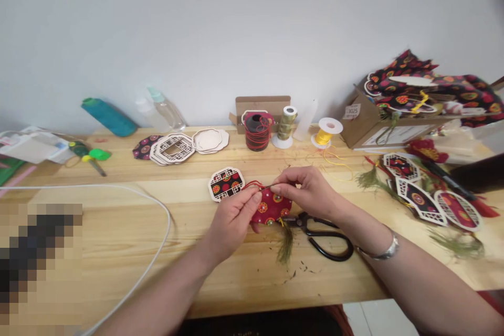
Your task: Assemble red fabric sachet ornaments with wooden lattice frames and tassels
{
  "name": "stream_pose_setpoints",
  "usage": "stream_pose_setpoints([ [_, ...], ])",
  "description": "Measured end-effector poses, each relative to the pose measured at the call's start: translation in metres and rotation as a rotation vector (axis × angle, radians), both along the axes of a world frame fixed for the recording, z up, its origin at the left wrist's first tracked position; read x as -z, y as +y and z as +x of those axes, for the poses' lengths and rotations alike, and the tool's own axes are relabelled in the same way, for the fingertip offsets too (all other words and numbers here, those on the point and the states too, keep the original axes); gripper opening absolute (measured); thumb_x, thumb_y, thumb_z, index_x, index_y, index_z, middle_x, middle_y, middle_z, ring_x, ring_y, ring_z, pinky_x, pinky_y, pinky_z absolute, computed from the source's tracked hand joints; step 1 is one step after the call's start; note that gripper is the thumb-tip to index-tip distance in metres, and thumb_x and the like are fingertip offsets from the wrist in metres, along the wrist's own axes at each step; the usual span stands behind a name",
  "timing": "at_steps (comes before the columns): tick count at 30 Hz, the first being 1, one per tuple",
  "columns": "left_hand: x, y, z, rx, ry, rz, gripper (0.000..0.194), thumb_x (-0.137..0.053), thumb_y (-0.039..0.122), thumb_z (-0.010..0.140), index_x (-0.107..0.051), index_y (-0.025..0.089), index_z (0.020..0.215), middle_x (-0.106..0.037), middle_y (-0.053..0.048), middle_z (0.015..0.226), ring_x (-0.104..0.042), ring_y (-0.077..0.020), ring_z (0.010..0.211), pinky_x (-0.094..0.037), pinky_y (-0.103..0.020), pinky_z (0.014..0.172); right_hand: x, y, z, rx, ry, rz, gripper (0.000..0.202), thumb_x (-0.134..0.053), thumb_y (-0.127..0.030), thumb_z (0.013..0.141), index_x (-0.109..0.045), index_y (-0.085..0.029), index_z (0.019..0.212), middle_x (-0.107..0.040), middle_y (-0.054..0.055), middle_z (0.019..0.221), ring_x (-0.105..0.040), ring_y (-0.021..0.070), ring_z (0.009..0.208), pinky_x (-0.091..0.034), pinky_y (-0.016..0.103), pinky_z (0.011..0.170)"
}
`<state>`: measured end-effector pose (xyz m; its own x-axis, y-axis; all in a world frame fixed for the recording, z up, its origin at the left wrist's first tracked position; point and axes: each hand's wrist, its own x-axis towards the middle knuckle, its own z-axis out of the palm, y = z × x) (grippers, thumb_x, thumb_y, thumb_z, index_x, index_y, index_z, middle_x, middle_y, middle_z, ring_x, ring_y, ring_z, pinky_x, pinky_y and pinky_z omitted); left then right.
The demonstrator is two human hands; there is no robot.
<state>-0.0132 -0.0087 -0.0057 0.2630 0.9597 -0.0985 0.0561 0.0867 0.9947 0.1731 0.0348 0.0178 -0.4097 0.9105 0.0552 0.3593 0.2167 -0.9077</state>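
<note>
Between both hands is a red patterned fabric piece (271,209) with a green tassel (285,244) hanging from its lower edge. My left hand (235,214) pinches its upper left edge, thumb on the front. Fingers of my right hand (305,189) are pressed together at the top edge, close to a red cord (254,184). Black-handled scissors (331,239) lie on the table below my right hand, their blades partly behind the fabric piece. Just beyond my left hand rests a wood-framed dark patterned piece (227,185).
Along the wall stand a dark spool with red cord (257,134), a gold thread spool (287,125) and a yellow cord spool (326,132). Cut wooden frames (173,148) lie at back left. A cardboard box (356,126) of fabric and finished ornaments (419,202) occupy the right. A white cable (167,210) curves at left.
</note>
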Motion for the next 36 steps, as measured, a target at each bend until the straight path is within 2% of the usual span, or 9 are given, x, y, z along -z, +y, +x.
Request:
stream_pose_setpoints([
  [3, 0.001, 0.001, -0.001, -0.055, -0.074, -0.088, 0.043, -0.055, 0.049, 0.086, -0.067, 0.014, 0.110, -0.066, -0.005, 0.082, -0.059, -0.0128, 0.058, -0.055, -0.025, 0.046, 0.003, 0.003, 0.003, 0.024, 0.026, -0.079, 0.020, -0.063, -0.030, 0.078, -0.071, -0.013, 0.072, -0.066, 0.002, 0.061, -0.052, 0.0094, 0.054, -0.041, 0.021, 0.051],
  [5, 0.002, 0.003, -0.001, -0.084, -0.117, -0.138, 0.049, -0.058, 0.049, 0.084, -0.064, 0.015, 0.117, -0.069, -0.008, 0.093, -0.062, -0.0155, 0.068, -0.057, -0.025, 0.049, 0.003, 0.006, 0.005, 0.052, 0.053, -0.131, 0.023, -0.062, -0.033, 0.077, -0.070, -0.012, 0.070, -0.063, 0.001, 0.057, -0.049, 0.0087, 0.052, -0.039, 0.021, 0.049],
  [8, 0.002, 0.006, -0.001, -0.039, -0.162, -0.191, 0.045, -0.067, 0.042, 0.079, -0.067, 0.015, 0.114, -0.071, -0.008, 0.095, -0.065, -0.0167, 0.076, -0.057, -0.023, 0.055, 0.003, 0.009, 0.007, 0.108, 0.091, -0.168, 0.028, -0.062, -0.038, 0.077, -0.069, -0.012, 0.069, -0.061, 0.001, 0.056, -0.047, 0.0086, 0.051, -0.038, 0.022, 0.048],
  [11, 0.003, 0.009, -0.001, -0.027, -0.193, -0.220, 0.040, -0.073, 0.034, 0.075, -0.068, 0.016, 0.111, -0.073, -0.007, 0.093, -0.066, -0.0150, 0.075, -0.057, -0.021, 0.057, 0.004, 0.011, 0.008, 0.156, 0.101, -0.169, 0.029, -0.063, -0.040, 0.075, -0.069, -0.012, 0.069, -0.062, 0.002, 0.058, -0.047, 0.0089, 0.052, -0.037, 0.022, 0.049],
  [23, 0.002, 0.008, -0.002, -0.045, -0.168, -0.172, 0.027, -0.069, 0.030, 0.077, -0.072, 0.013, 0.097, -0.072, -0.006, 0.083, -0.063, -0.0124, 0.069, -0.058, -0.023, 0.059, 0.010, 0.009, 0.002, 0.160, 0.124, -0.162, 0.028, -0.063, -0.039, 0.075, -0.067, -0.013, 0.065, -0.059, 0.001, 0.056, -0.045, 0.0088, 0.051, -0.036, 0.023, 0.049],
  [30, 0.003, 0.009, 0.000, -0.066, -0.219, -0.206, 0.032, -0.073, 0.033, 0.074, -0.071, 0.013, 0.098, -0.074, -0.006, 0.087, -0.066, -0.0148, 0.074, -0.059, -0.027, 0.063, 0.010, 0.009, 0.001, 0.191, 0.117, -0.185, 0.029, -0.064, -0.040, 0.073, -0.067, -0.012, 0.066, -0.059, 0.001, 0.056, -0.045, 0.0087, 0.051, -0.036, 0.023, 0.050],
  [36, 0.002, 0.010, 0.004, -0.127, -0.180, -0.225, 0.039, -0.079, 0.026, 0.064, -0.068, 0.013, 0.099, -0.075, -0.005, 0.088, -0.069, -0.0167, 0.076, -0.060, -0.031, 0.072, 0.010, 0.009, 0.000, 0.195, 0.107, -0.162, 0.026, -0.063, -0.036, 0.075, -0.067, -0.013, 0.065, -0.059, 0.001, 0.054, -0.045, 0.0081, 0.050, -0.036, 0.022, 0.049],
])
